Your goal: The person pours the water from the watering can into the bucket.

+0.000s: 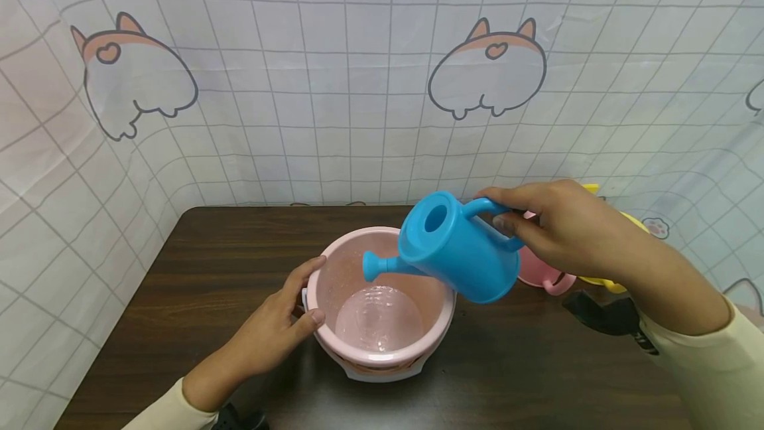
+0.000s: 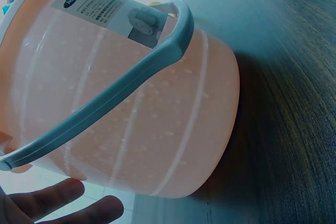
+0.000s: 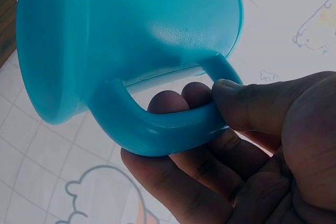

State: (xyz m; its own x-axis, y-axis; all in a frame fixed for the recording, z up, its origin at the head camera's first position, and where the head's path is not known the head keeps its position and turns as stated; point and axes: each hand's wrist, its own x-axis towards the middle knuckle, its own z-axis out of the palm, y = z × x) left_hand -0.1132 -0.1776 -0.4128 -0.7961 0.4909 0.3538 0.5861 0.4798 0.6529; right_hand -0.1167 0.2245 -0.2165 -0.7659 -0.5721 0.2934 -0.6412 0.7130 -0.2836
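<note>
A blue watering can (image 1: 456,247) hangs tilted over the right side of a pink bucket (image 1: 382,355), its spout pointing left above the opening. My right hand (image 1: 564,227) grips the can's looped handle (image 3: 157,129), fingers and thumb wrapped around it in the right wrist view. Inside the bucket the bottom looks wet and glistening; no stream shows at the spout. My left hand (image 1: 271,324) rests on the bucket's left rim with thumb and fingers spread. Two of its fingers (image 2: 79,203) extend beside the wall in the left wrist view, below the bucket's grey handle (image 2: 110,100).
Behind my right hand stand a pink object with a handle (image 1: 554,282) and a yellow object (image 1: 611,284), both partly hidden. The dark wooden table (image 1: 197,297) meets a white gridded curtain (image 1: 334,118) at its back and sides.
</note>
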